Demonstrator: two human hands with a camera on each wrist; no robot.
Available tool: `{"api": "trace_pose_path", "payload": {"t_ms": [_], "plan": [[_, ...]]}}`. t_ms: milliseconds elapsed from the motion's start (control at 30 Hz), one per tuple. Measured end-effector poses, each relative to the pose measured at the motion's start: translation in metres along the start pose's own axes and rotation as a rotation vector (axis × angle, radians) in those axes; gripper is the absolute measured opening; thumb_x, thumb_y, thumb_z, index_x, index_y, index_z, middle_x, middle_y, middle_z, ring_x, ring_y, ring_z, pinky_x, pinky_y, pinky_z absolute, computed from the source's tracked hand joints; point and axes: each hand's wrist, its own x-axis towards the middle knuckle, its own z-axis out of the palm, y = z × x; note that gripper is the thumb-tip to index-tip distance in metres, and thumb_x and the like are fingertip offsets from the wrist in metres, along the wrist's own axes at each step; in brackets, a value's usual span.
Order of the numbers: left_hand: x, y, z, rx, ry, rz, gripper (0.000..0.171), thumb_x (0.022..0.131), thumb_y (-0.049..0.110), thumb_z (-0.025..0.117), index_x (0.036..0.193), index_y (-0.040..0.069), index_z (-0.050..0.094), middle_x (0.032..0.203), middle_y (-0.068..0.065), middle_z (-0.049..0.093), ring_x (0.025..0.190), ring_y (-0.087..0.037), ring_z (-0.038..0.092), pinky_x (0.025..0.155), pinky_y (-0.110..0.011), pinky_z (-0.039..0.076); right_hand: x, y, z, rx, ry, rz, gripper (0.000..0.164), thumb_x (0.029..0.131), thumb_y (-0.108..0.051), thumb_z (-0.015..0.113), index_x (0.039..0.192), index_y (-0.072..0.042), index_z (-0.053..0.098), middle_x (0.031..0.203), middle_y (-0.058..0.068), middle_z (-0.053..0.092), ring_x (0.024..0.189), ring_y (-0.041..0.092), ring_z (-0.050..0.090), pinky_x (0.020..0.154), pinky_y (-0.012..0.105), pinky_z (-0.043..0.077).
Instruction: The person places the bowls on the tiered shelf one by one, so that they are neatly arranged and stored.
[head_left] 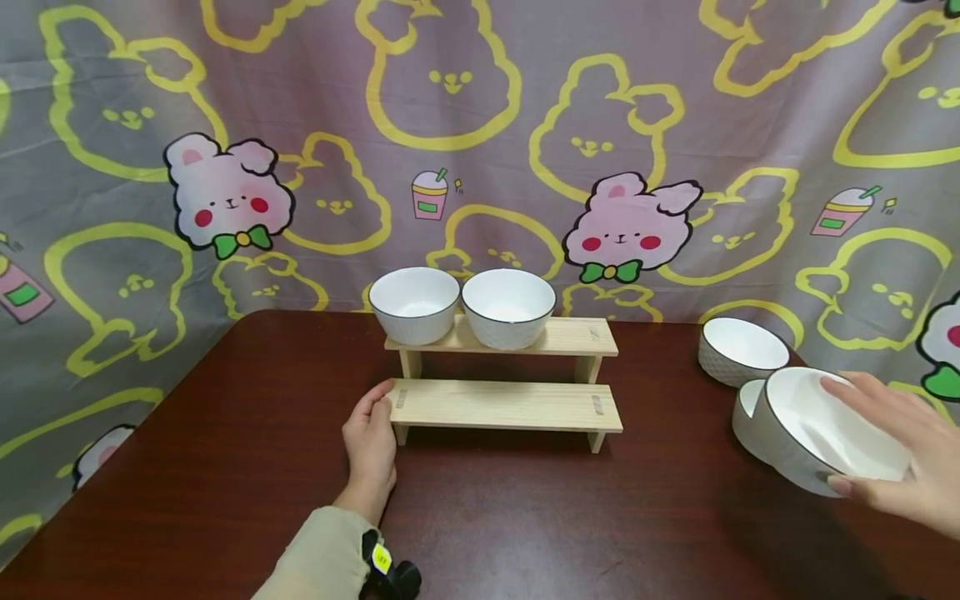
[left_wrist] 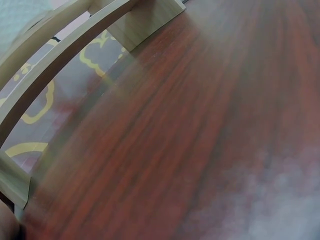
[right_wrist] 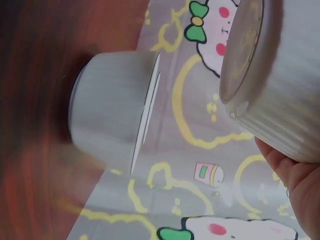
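Note:
My right hand [head_left: 911, 446] pinches a white bowl [head_left: 821, 417] with a dark rim, thumb outside and fingers over the rim; it tilts above the table at the right. That bowl's ribbed side [right_wrist: 295, 100] fills the upper right of the right wrist view. Partly behind it sits another white bowl [head_left: 752, 429]. A two-tier wooden rack [head_left: 510, 406] stands mid-table, its lower step bare. Two white bowls, one left [head_left: 415, 312] and one right [head_left: 510, 312], sit side by side on its upper step. My left hand [head_left: 370, 446] grips the lower step's left end.
Farther back on the right, a patterned white bowl [head_left: 738, 354] stands near the table's far edge. The dark red-brown table [head_left: 487, 517] reaches back to a curtain [head_left: 480, 125] printed with cartoon rabbits. A rack leg [left_wrist: 145, 22] shows in the left wrist view.

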Motion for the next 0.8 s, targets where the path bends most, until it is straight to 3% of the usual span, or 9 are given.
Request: {"api": "trace_pose_path", "payload": {"t_ms": [200,367,500,600,667,800], "plan": [[0.0,0.001,0.0,0.015,0.003,-0.01,0.032,0.092,0.01,0.042,0.117,0.007,0.063,0.124,-0.009,0.056,0.112,-0.015,0.048,0.078,-0.016,0.041,0.009,-0.006,0.005,-0.023,0.004,0.053,0.101,0.037,-0.026,0.079,0.133,-0.016,0.05,0.133,-0.037,0.028,0.113,-0.017,0.02,0.085,0.011,0.017],[0.0,0.001,0.0,0.019,0.005,-0.017,0.032,0.091,0.009,0.043,0.116,0.007,0.064,0.123,-0.009,0.057,0.108,-0.014,0.049,0.075,-0.015,0.042,0.014,-0.007,0.012,-0.016,-0.014,0.098,0.098,0.043,-0.023,0.082,0.135,-0.023,0.048,0.134,-0.038,0.025,0.115,-0.016,0.021,0.079,0.023,0.022],[0.0,0.001,0.0,0.02,0.008,-0.021,0.032,0.091,0.01,0.043,0.116,0.007,0.064,0.122,-0.01,0.058,0.106,-0.014,0.05,0.074,-0.014,0.042,0.021,-0.008,0.017,-0.009,-0.054,0.136,0.096,0.048,-0.023,0.082,0.137,-0.022,0.046,0.143,-0.006,0.038,0.125,0.011,0.029,0.081,0.042,0.026],[-0.001,0.0,0.0,0.026,0.013,-0.021,0.032,0.091,0.01,0.044,0.116,0.007,0.064,0.122,-0.01,0.058,0.105,-0.014,0.05,0.074,-0.014,0.042,0.028,-0.009,0.02,-0.005,-0.085,0.156,0.096,0.051,-0.023,0.081,0.139,-0.022,0.044,0.136,0.023,0.042,0.127,0.036,0.031,0.079,0.057,0.025],[0.0,0.001,0.0,0.026,0.015,-0.017,0.031,0.091,0.01,0.044,0.115,0.007,0.064,0.121,-0.01,0.059,0.105,-0.013,0.051,0.074,-0.014,0.042,0.034,-0.009,0.021,0.002,-0.097,0.16,0.096,0.052,-0.023,0.08,0.14,-0.024,0.042,0.134,0.028,0.042,0.128,0.043,0.029,0.083,0.061,0.024],[0.0,0.001,0.0,0.023,0.023,-0.008,0.031,0.091,0.01,0.044,0.114,0.007,0.065,0.12,-0.01,0.06,0.104,-0.013,0.051,0.075,-0.015,0.042,0.047,-0.008,0.024,0.025,-0.101,0.117,0.093,0.055,-0.024,0.079,0.14,-0.027,0.041,0.131,0.03,0.043,0.126,0.043,0.031,0.094,0.057,0.022]]}}
